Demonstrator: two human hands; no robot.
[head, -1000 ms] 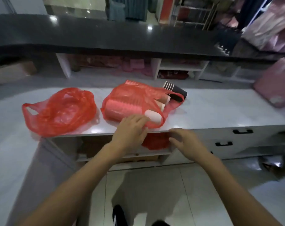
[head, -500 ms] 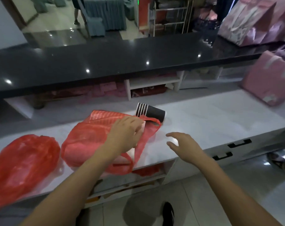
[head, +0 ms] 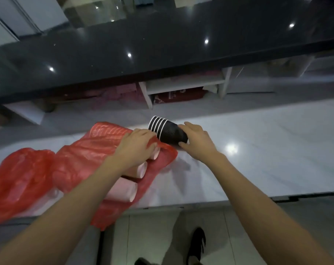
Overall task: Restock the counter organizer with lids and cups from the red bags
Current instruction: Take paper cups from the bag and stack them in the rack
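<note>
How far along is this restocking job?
Barely started. Nothing looks restocked yet. In hand: the right hand grips the black cup stack lying on the white counter, and the left hand rests at the mouth of the red bag. Left: the pink cup stacks inside it, plus the second red bag.

black countertop, white shelf, black shoe

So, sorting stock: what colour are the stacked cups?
Black with white rims, head view.
</note>
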